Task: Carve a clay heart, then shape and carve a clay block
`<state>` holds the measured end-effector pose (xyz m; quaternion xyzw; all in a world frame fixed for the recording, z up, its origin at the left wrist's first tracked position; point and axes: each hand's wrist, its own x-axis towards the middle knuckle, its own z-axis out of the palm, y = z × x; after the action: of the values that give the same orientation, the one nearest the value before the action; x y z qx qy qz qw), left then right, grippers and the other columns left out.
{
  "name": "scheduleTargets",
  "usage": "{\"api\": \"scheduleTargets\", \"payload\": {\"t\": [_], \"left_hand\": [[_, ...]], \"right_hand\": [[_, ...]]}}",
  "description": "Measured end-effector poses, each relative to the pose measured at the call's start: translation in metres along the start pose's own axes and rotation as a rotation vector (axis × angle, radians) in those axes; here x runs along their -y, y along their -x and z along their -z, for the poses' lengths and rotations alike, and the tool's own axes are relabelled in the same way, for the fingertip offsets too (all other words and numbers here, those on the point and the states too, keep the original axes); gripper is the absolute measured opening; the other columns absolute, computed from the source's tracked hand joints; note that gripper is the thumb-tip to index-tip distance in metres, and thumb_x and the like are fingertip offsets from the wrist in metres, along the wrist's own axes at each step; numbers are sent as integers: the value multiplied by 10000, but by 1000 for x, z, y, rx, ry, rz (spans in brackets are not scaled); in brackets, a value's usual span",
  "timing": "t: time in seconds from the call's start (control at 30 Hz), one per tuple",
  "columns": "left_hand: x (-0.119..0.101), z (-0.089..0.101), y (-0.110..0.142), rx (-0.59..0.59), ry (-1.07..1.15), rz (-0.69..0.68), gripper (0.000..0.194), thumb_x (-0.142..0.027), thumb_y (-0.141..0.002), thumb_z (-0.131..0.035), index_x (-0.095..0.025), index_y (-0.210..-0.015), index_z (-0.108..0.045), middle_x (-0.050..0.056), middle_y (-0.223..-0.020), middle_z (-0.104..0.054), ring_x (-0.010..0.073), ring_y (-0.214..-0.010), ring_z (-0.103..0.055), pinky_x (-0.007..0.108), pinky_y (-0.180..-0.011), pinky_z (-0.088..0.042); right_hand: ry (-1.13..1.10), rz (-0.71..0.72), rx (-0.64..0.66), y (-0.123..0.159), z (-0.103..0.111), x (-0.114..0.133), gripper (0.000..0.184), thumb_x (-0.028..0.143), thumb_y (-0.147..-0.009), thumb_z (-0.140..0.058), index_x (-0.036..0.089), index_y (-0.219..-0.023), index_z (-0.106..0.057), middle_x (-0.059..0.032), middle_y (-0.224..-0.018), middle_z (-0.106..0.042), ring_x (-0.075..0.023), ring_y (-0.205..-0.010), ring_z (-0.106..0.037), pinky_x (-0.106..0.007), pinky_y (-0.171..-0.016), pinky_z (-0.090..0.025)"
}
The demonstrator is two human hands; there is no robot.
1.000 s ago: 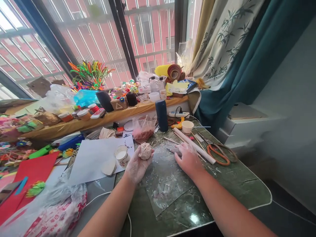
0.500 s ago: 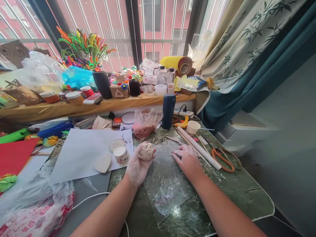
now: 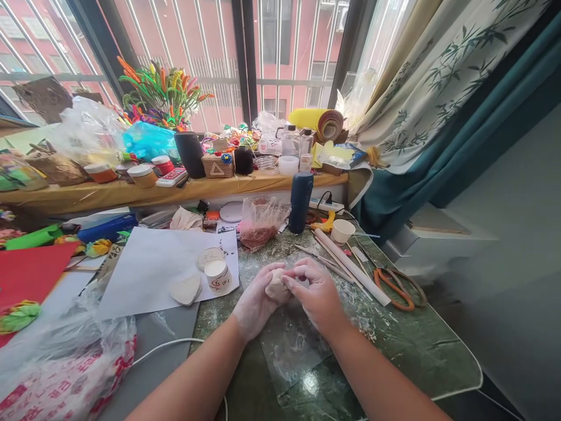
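Observation:
A pale lump of clay (image 3: 277,286) sits in my left hand (image 3: 255,304), whose fingers curl around it from the left and below. My right hand (image 3: 316,295) is closed against the lump's right side, thumb and fingertips pressing on it. White powder coats both hands. They are held together over a clear plastic sheet (image 3: 289,356) smeared with white. To the left, on white paper (image 3: 149,263), stand an open white jar (image 3: 218,276), its round lid (image 3: 210,257) and a flat pale clay piece (image 3: 186,290).
Right of my hands lie a pale roller (image 3: 350,266), thin sticks and orange-handled scissors (image 3: 397,289). Farther back are a bag of reddish material (image 3: 258,231), a dark blue bottle (image 3: 300,203), a paper cup (image 3: 343,231) and a yellow glue gun (image 3: 325,222). A white cable (image 3: 170,345) crosses at left.
My right hand has lifted off the table and moved left onto the clay lump. The left hand has shifted slightly right with the lump. The view has tilted a little.

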<state>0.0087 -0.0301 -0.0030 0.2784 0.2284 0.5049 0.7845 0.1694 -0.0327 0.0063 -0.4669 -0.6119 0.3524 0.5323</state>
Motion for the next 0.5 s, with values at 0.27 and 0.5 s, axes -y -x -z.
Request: {"api": "scheduleTargets", "payload": {"t": [0.27,0.5], "left_hand": [[4,6,-3,-32,-18,17,390,-354,-871,-788,-173,-1193,-662,75,-1057,-717,161,-886,-646,280,-827,-525],[4,4,-5,-38,-40,28,418,-378,-858,-796,-175,-1196,-657,83,-1080,-699,189,-936,-650,319,-868,-531]], "right_hand": [[-246,-88,114,-1,0,-29,144,386,-856,-769,288,-943,-829,-34,-1011,-520,-195,-890,-535,-333,-772,-468],[-309,-121,80,2,0,-39,112,369,-864,-764,277,-904,-815,-49,-1075,-545,-210,-934,-571,-350,-807,-490]]}}
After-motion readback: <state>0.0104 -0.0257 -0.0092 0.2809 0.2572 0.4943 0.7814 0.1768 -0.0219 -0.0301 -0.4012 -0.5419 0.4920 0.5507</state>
